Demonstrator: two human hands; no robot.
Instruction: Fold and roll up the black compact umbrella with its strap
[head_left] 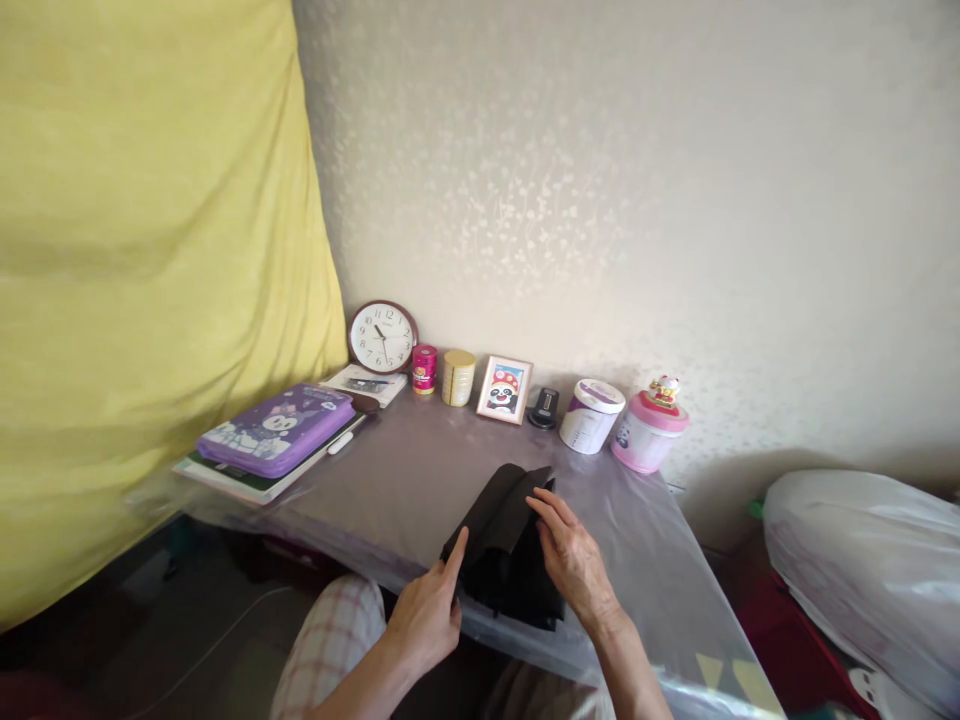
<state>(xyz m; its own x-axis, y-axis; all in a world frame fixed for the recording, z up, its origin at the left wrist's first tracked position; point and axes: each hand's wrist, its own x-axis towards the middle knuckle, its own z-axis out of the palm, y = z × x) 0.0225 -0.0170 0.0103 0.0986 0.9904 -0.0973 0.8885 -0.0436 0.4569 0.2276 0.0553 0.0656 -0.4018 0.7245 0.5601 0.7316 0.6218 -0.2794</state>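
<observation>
A black, folded, bag-like item (504, 530) rests at the front edge of the table, with part of it hanging low near my lap. My left hand (429, 612) grips its lower left edge, the index finger stretched along the side and the other fingers curled. On the opposite side, my right hand (571, 552) holds a raised flap at the upper right, thumb and fingers closed on it. Folds hide the inside, so I cannot tell exactly what kind of item it is.
Along the wall stand a round clock (383, 337), a pink can (424, 370), a yellow-lidded can (458, 378), a framed panda picture (505, 390), a small black device (544, 408), a white tub (592, 416) and a pink tub (649, 432). A purple case (276, 430) lies left on books.
</observation>
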